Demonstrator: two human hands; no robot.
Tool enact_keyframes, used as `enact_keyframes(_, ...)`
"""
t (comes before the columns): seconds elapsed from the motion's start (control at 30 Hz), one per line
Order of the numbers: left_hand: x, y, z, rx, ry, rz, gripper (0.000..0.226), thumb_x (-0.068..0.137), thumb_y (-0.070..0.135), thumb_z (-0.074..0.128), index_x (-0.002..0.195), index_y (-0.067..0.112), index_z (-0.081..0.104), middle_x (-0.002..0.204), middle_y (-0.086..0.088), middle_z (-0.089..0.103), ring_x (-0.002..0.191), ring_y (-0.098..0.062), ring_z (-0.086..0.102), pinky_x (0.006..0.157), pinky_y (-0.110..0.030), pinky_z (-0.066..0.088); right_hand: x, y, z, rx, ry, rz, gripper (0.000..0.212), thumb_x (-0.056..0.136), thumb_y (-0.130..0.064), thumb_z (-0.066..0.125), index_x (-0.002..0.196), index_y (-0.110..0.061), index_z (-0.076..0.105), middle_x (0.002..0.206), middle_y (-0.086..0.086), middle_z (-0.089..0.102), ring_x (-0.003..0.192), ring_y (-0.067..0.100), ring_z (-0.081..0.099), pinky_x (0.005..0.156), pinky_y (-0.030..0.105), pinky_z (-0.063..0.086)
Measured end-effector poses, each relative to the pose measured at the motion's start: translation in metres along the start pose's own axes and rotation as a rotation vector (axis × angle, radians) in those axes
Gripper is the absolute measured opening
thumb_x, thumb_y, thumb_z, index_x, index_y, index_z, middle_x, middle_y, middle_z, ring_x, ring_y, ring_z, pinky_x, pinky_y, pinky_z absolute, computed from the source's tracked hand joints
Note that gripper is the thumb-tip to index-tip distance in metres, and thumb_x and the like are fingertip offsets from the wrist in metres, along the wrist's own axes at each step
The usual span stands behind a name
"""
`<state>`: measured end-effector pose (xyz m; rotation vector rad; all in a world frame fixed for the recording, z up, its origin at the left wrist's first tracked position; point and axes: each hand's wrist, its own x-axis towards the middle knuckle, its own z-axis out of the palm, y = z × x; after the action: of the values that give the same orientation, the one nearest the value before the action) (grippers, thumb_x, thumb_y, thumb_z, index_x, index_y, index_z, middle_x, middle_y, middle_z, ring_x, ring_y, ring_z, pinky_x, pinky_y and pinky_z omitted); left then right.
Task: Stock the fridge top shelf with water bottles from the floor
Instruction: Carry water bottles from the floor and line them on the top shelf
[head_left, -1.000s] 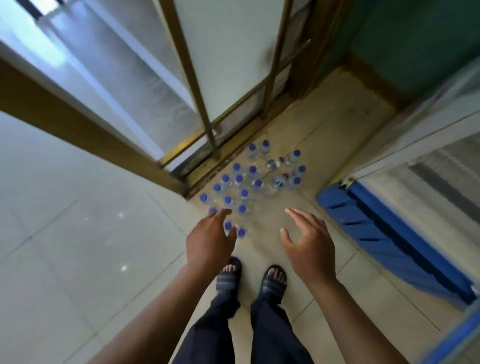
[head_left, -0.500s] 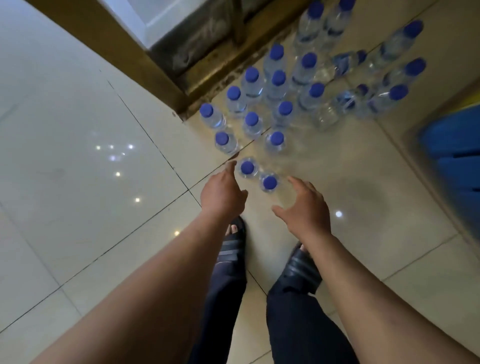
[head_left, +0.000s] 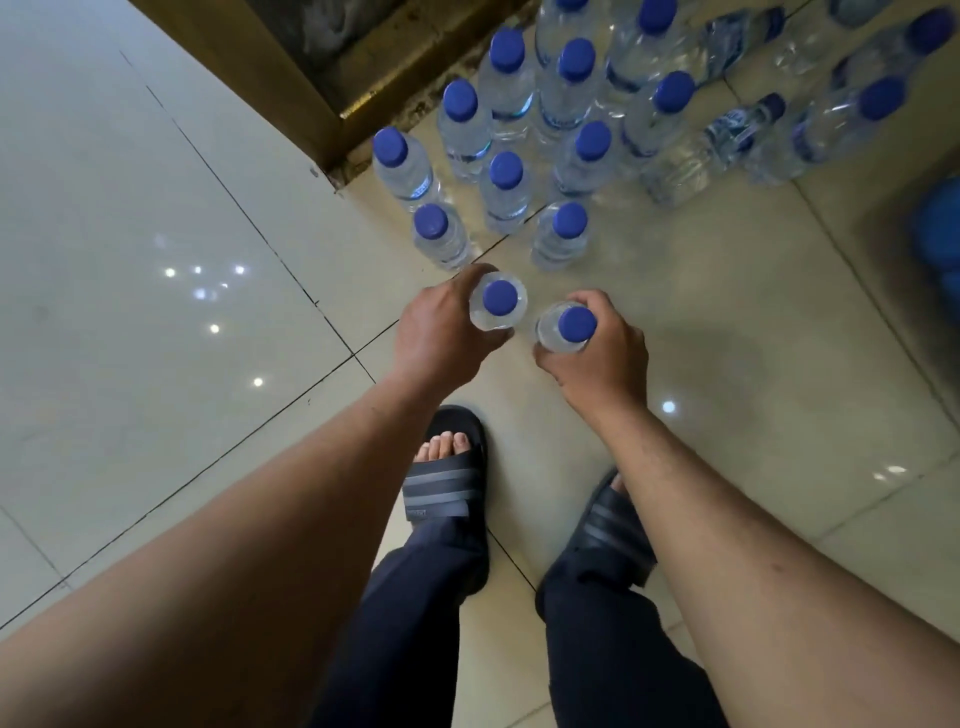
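Several clear water bottles with blue caps (head_left: 558, 156) stand on the tiled floor ahead of me, and a few lie on their sides at the upper right (head_left: 727, 130). My left hand (head_left: 441, 332) is wrapped around the nearest upright bottle (head_left: 500, 299), whose cap shows between thumb and fingers. My right hand (head_left: 597, 353) grips the bottle beside it (head_left: 571, 325) near the neck. Both bottles are upright at floor level. The fridge is out of view.
A brown wooden door frame (head_left: 291, 67) runs across the upper left beside the bottles. A blue object (head_left: 940, 228) sits at the right edge. My feet in dark slides (head_left: 447, 483) stand just behind the two held bottles.
I have bent lower, so the bottles look bigger. Both hands were open and reaching; now each has closed around one of the two nearest bottles.
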<state>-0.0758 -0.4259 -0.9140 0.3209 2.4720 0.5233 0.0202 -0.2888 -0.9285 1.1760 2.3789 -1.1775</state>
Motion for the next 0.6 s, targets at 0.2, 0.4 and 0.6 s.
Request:
enact_keyframes(0.2,-0.069,0.07,-0.084,-0.05,0.036,0.017,0.058,0.073,0.051,0.077,0.123,0.037,0.052,0.107,0.004,0.071,0.095,-0.025,0.064,0.074,-0.034,0.049,-0.075,-0.048,-0.111,0.078,0.158,0.062,0.059,0.065,-0.039,0.085,0.102,-0.024,0.041,0.081,-0.012,0.06,0.074,0.022,0.057,0.063,0.031,0.043)
enact_keyframes(0.4,-0.164,0.191,-0.211,-0.191,0.079,0.135,0.065,0.071,0.049,0.08,0.128,0.037,0.052,0.117,0.012,0.065,0.101,-0.012,0.06,0.082,-0.029,0.046,-0.177,-0.134,-0.262,0.149,0.289,0.052,0.054,0.066,-0.04,0.085,0.102,-0.026,0.047,0.079,-0.015,0.06,0.07,0.016,0.059,0.062,0.028,0.044)
enact_keyframes(0.6,-0.254,0.316,-0.347,-0.263,0.103,0.372,0.068,0.068,0.052,0.077,0.129,0.035,0.053,0.122,0.012,0.061,0.107,-0.011,0.058,0.088,-0.034,0.049,-0.283,-0.233,-0.407,0.261,0.519,-0.055,0.053,0.066,-0.043,0.087,0.107,-0.03,0.056,0.089,-0.018,0.067,0.078,0.007,0.065,0.066,0.029,0.053)
